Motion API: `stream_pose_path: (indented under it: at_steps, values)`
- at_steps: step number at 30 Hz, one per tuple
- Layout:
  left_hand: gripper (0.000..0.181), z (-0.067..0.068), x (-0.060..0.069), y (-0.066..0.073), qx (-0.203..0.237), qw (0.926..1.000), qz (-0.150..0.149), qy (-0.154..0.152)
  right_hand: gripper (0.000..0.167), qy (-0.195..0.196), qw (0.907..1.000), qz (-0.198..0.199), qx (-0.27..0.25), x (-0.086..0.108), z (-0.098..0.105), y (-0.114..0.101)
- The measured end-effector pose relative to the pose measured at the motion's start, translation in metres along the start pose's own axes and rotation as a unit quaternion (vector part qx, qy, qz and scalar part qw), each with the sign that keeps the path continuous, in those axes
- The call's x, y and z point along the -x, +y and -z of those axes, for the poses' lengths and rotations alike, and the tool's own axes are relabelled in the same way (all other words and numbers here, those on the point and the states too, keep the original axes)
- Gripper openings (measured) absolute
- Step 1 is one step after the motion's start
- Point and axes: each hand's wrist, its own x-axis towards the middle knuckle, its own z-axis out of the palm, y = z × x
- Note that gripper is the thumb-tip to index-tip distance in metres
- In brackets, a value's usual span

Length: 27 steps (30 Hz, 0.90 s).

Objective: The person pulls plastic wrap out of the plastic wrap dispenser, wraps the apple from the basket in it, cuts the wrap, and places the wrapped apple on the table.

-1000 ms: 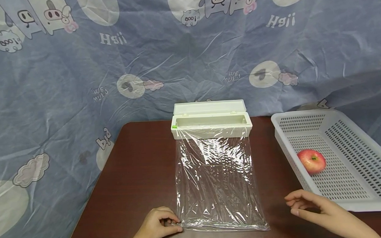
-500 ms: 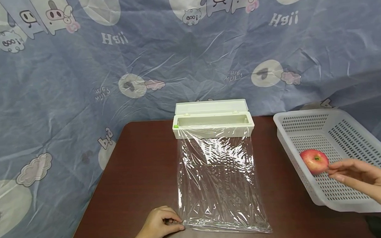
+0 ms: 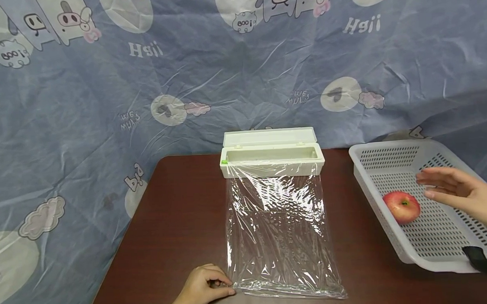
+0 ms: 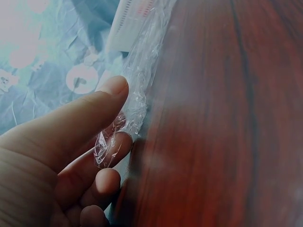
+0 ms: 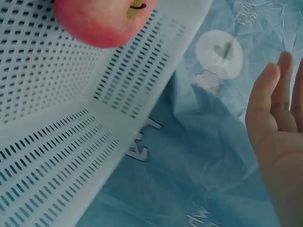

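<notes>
A sheet of clear plastic wrap (image 3: 280, 240) stretches over the table from a white wrap dispenser (image 3: 272, 169), whose lid stands up. At the sheet's near left corner my left hand (image 3: 205, 285) pinches the bunched film. The left wrist view shows the crumpled film (image 4: 106, 146) between thumb and fingers of the left hand (image 4: 71, 142). Over the white basket (image 3: 418, 266) hovers my right hand (image 3: 462, 193), fingers loosely bent, holding nothing. A red apple (image 3: 401, 207) lies in the basket, left of that hand and apart from it.
The dark red-brown table (image 3: 181, 217) carries everything. A patterned blue-grey cloth (image 3: 241, 80) hangs behind it. On the dispenser's left end sits a small green piece (image 3: 224, 162). A black strap (image 3: 482, 260) shows near the right forearm.
My right hand has moved from beside the basket, past the apple, to farther back above the basket. The apple stays in place. My left hand keeps its pinch on the film.
</notes>
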Motion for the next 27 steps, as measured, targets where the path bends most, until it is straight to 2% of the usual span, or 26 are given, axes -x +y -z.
stream_pose_path:
  at_steps: [8,17,23,27]
  values:
    - [0.01,0.001,-0.002,0.0,-0.001,1.0,0.002,0.0,0.056,-0.054,0.998,0.027,-0.017,-0.017,0.011,0.021]
    - [0.01,-0.002,0.001,-0.004,0.01,0.9998,0.013,-0.007,0.051,-0.11,0.9923,-0.038,-0.044,-0.024,0.005,0.053]
    - [0.01,-0.003,0.001,-0.004,0.008,0.9999,0.006,-0.003,0.049,-0.121,0.99,-0.063,-0.034,-0.026,0.005,0.07]
    - [0.009,-0.002,0.001,-0.003,0.007,0.9999,0.01,-0.005,0.048,-0.148,0.9863,-0.065,-0.031,-0.027,0.005,0.08]
